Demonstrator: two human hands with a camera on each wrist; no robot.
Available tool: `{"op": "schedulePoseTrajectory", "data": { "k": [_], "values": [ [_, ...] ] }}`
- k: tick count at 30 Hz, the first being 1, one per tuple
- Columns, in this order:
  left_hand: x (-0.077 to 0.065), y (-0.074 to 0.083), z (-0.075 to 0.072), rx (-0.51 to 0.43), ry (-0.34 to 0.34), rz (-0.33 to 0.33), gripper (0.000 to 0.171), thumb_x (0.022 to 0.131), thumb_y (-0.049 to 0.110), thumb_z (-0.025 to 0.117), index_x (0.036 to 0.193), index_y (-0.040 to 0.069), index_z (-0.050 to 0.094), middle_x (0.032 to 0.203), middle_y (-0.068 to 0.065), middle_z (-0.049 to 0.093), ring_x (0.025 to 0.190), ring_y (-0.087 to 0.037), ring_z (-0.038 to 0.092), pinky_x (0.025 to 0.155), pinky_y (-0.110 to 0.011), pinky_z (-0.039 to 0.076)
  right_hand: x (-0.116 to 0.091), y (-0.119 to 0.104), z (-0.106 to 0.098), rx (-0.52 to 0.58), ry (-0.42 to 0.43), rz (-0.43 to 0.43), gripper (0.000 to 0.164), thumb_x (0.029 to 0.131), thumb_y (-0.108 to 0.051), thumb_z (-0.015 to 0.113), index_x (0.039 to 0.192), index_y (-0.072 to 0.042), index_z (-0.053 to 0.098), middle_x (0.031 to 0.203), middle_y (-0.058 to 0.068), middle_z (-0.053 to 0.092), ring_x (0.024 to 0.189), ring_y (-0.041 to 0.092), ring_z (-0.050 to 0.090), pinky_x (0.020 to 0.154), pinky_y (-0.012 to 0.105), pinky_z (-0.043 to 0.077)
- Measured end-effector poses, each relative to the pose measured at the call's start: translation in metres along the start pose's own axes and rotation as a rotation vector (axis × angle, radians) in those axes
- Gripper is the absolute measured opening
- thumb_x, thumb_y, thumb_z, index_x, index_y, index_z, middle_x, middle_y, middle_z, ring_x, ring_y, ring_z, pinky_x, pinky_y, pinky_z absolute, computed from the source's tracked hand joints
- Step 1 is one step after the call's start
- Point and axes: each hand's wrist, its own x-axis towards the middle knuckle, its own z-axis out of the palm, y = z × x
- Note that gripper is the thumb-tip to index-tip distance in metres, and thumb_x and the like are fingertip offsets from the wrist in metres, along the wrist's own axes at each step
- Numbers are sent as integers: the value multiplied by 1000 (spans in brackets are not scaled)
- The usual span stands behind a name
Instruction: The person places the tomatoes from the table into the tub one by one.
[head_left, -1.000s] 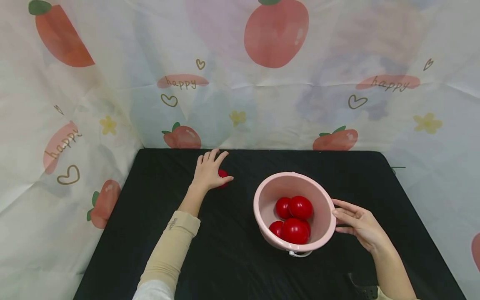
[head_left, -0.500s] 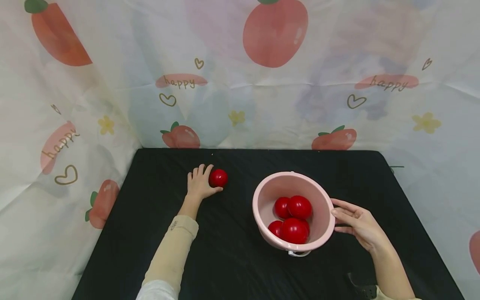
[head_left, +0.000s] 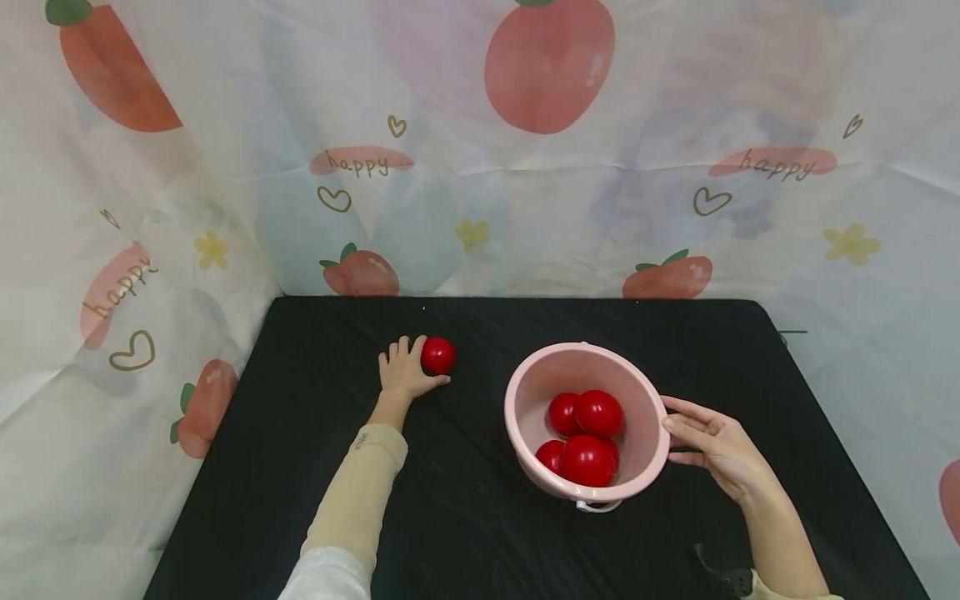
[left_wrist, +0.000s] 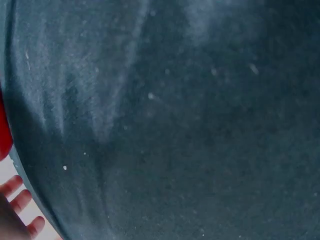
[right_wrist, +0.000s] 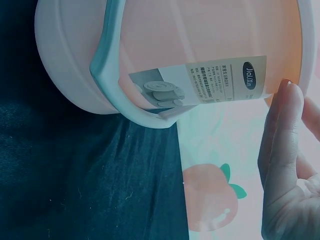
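Observation:
A glossy red ball (head_left: 438,356) sits on the black table, toward the back. My left hand (head_left: 405,371) is right at its left side, fingers spread along the far side and thumb stretched out in front. The left wrist view catches only a sliver of that ball (left_wrist: 4,132) and some fingertips (left_wrist: 21,201). To the right stands a pink bucket (head_left: 525,379) with several red balls (head_left: 588,461) inside. My right hand (head_left: 723,450) touches the bucket's outer wall close under the rim, its fingers nearly straight in the right wrist view.
A white bucket handle (head_left: 598,507) hangs down at the near side. The bucket wall bears a printed label (right_wrist: 225,80). A patterned cloth (head_left: 555,225) rises behind the table's far edge (head_left: 487,298). A dark strap (head_left: 723,577) lies by the right forearm.
My left hand has moved left and slightly nearer from above the lone ball to beside it, so the ball shows fully. The right hand and bucket have stayed in place.

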Motion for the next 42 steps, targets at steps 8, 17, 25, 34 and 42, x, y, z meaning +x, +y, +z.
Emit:
{"op": "schedulePoseTrajectory", "data": {
  "k": [8,17,25,34,42],
  "values": [
    [2,5,3,-6,20,-20,80,69,52,69,134,16,38,128,-13,39,117,-30,34,98,-52,27,0,1,0,-5,-4,-10,34,90,-1,53,107,-29,63,90,-5,68,78,9,66,62,29,54],
    [4,16,-6,79,58,24,78,70,55,65,132,14,39,129,-11,40,117,-29,34,98,-52,26,-1,0,0,-2,1,-9,34,90,-1,54,106,-29,63,91,-5,68,79,9,66,62,30,54],
    [5,47,-51,203,218,179,79,68,60,62,130,15,43,126,-10,45,113,-27,39,95,-48,31,0,2,-1,-4,9,-4,34,90,-1,54,106,-30,63,90,-6,68,79,8,66,62,30,54],
    [-12,89,-99,231,330,394,74,67,60,62,125,19,44,123,-6,44,112,-23,39,94,-45,32,0,3,-1,-2,-1,-11,35,90,-1,54,106,-30,63,91,-6,68,80,9,66,62,30,54],
    [-39,130,-116,287,423,627,73,66,62,59,125,21,48,119,-3,48,108,-20,44,93,-42,34,0,2,0,-5,3,-5,34,90,-2,54,105,-30,64,90,-6,68,79,9,66,62,30,54]
  ]
}}
